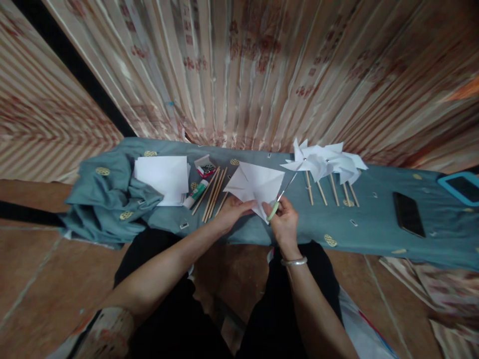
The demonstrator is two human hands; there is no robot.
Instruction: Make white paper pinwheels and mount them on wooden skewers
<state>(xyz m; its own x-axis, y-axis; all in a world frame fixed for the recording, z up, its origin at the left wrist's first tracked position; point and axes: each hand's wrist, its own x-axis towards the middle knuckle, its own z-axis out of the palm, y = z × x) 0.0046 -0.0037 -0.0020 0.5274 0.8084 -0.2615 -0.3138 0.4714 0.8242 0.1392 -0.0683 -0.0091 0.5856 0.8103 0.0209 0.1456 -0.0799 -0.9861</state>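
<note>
Just the one paper (264,182) is being pinched in the left grip (234,212) over the cloth-covered bench (312,229), one pair of scissors (274,210) is clasped slantwise by the right grip (285,219), tips aimed forward-right, with five pinwheel sticks (334,189) laid out to the right and patterned curtains (239,75) hung behind.

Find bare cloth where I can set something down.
Bare patch: the cloth between the pinwheels and the dark phone. Another: right of the phone, below the blue-framed device. Crowded: paper stack, small box, glue stick and loose sticks, running up to the left hand.
</note>
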